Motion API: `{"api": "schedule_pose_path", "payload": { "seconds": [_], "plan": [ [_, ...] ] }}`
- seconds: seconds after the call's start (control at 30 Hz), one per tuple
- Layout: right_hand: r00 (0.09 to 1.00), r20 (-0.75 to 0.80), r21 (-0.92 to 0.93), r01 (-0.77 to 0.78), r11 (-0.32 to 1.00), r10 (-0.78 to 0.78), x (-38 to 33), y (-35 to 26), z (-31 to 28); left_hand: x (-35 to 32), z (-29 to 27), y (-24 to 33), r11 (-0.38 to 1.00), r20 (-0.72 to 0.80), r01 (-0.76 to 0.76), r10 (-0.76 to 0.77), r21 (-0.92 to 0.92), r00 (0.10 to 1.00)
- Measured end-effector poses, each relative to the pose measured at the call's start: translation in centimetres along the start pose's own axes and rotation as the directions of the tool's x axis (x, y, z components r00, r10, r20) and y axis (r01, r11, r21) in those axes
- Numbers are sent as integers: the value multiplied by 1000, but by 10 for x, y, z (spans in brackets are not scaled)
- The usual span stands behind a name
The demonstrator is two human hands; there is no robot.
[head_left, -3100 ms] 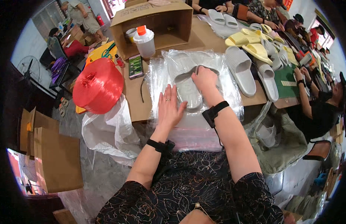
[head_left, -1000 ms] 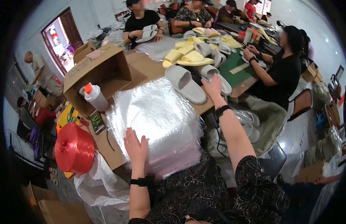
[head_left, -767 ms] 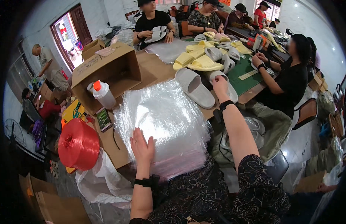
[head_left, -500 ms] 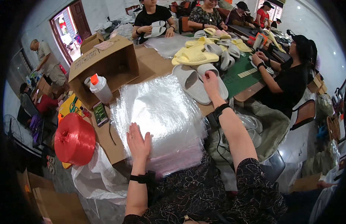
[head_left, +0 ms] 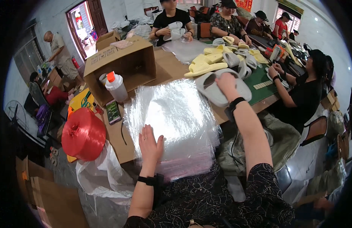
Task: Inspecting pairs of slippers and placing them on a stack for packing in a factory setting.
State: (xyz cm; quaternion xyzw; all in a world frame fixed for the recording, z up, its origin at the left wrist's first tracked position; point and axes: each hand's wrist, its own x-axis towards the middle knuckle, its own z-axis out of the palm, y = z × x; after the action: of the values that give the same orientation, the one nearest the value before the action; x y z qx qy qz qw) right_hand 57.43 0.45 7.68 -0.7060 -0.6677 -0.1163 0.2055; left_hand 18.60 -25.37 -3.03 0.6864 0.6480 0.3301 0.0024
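A thick stack of clear plastic bags lies on the brown table in front of me. My left hand rests flat on its near left corner, fingers spread. Stretched out to the right, my right hand grips a pair of grey slippers lying just past the stack's right edge. Behind them sits a heap of yellow and grey slippers.
An open cardboard box lies on its side at the back left, with a white bottle with an orange cap and a phone in front. A red twine spool sits at the left edge. Several people work around the table.
The bagged slippers under my hands are gone from the stack. My right hand has reached right and taken hold of the grey slippers; my left hand stays on the bags.
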Motion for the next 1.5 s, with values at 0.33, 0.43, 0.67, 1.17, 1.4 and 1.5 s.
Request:
{"api": "schedule_pose_path", "payload": {
  "seconds": [0.33,0.43,0.67,1.17,1.4,1.5],
  "plan": [
    [922,-365,-4,135,991,-127,3,43,-107,0,4,-3,1000,-47,-16,17,20,999],
    [982,-187,463,67,884,23,-44,5,-108,0,1,-1,999,-29,-27,28,27,999],
    [907,300,651,32,758,-295,-160,-117,-46,-1,-3,3,997,-25,-51,53,62,998],
    [998,23,579,37,815,-61,-194,-106,5,2,3,3,986,88,33,-48,162,995],
    [990,-73,943,31,331,117,-280,-37,-41,8,-3,5,974,198,17,-63,228,978],
    [955,94,867,-218,449,283,-282,-18,-51,15,-12,16,970,191,-5,-43,244,981]
  ]
}}
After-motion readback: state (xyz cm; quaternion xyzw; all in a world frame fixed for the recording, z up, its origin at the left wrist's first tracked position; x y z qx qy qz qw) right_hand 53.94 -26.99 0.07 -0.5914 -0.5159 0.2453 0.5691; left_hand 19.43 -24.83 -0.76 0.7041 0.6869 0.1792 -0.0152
